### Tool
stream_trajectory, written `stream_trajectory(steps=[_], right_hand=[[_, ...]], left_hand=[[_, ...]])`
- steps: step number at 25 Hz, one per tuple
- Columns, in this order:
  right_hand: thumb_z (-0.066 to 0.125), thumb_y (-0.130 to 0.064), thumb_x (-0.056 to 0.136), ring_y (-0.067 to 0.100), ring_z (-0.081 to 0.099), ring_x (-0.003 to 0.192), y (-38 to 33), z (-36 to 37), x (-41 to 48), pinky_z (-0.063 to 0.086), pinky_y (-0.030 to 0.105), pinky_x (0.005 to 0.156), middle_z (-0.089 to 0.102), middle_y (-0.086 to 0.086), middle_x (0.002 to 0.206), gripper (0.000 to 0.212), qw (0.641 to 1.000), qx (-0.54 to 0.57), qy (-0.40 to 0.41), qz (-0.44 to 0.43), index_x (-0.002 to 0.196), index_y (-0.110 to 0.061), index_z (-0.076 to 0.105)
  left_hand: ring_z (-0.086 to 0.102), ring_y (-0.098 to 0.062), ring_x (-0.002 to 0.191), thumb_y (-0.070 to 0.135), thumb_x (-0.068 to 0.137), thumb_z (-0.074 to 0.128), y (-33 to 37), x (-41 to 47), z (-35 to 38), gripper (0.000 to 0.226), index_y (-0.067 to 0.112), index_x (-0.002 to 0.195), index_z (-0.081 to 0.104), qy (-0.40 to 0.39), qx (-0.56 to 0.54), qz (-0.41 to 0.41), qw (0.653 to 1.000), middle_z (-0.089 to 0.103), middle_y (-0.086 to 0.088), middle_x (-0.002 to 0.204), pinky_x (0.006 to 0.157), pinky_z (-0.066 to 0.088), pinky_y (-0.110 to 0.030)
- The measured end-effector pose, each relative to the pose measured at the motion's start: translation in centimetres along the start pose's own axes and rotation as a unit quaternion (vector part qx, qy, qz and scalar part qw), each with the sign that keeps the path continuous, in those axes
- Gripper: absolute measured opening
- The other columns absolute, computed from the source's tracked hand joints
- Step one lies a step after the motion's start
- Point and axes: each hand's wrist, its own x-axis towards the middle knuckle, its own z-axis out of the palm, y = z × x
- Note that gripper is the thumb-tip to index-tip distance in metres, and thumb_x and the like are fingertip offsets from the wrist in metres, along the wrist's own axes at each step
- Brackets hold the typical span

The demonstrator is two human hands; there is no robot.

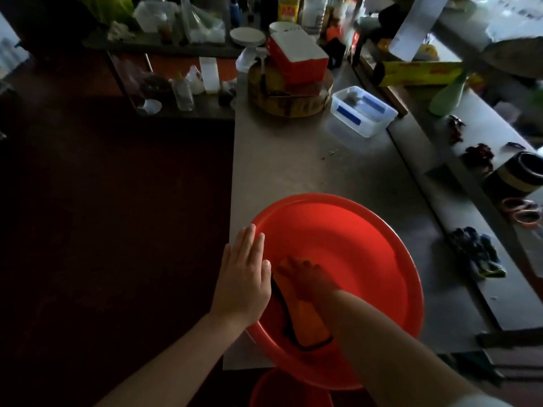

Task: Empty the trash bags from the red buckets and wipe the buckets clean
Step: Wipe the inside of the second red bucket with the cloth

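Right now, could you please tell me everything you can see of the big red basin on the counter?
The red basin is wide, round and shallow, smooth glossy plastic by its look, with a rolled rim. It rests at the near end of the grey counter, overhanging its edge. No bag inside. The left hand lies flat on its left rim; the right hand presses an orange cloth against the inner wall. A second red bucket shows below.

My left hand (245, 277) lies flat, fingers spread, on the near-left rim of the big red bucket (361, 248), which sits on the grey table (293, 160). My right hand (305, 279) is down inside it, pressing an orange cloth (308, 324) (dark-edged) against the inner wall. Another red bucket (282, 389) shows below the table edge.
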Motion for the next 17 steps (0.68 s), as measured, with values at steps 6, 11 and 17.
stream_trajectory(steps=[6, 11, 17], right_hand=[[0.042, -0.039, 0.104, 0.030, 0.059, 0.125, -1.6, 1.1, 2.4, 0.046, 0.044, 0.102, 0.064, 0.008, 0.131, 0.035, 0.997, -0.052, 0.056, -0.014, 0.129, -0.027, 0.064], [0.057, -0.028, 0.101, 0.010, 0.065, 0.112, -0.3, 1.0, 0.9, 0.051, 0.025, 0.096, 0.065, 0.002, 0.132, 0.033, 0.998, 0.045, 0.029, 0.014, 0.131, -0.016, 0.065], [0.048, -0.025, 0.102, 0.028, 0.055, 0.127, 2.9, -6.5, -6.8, 0.043, 0.036, 0.103, 0.060, 0.003, 0.136, 0.034, 0.981, 0.134, 0.136, -0.012, 0.133, -0.024, 0.062]], left_hand=[[-0.016, -0.004, 0.151, 0.041, 0.102, 0.013, -0.6, 0.2, 0.6, 0.061, 0.020, 0.159, 0.012, 0.007, -0.008, 0.007, 1.000, -0.003, 0.004, 0.168, 0.124, -0.003, -0.037], [-0.013, -0.007, 0.152, 0.040, 0.102, 0.013, -0.7, 0.5, 0.9, 0.061, 0.018, 0.158, 0.017, 0.011, -0.001, 0.015, 1.000, 0.000, 0.001, 0.168, 0.123, -0.004, -0.035], [-0.007, -0.016, 0.154, 0.037, 0.103, 0.019, 0.0, 0.5, 0.1, 0.058, 0.018, 0.157, 0.026, -0.005, 0.051, 0.010, 0.999, 0.004, -0.005, 0.168, 0.125, -0.002, -0.047]])
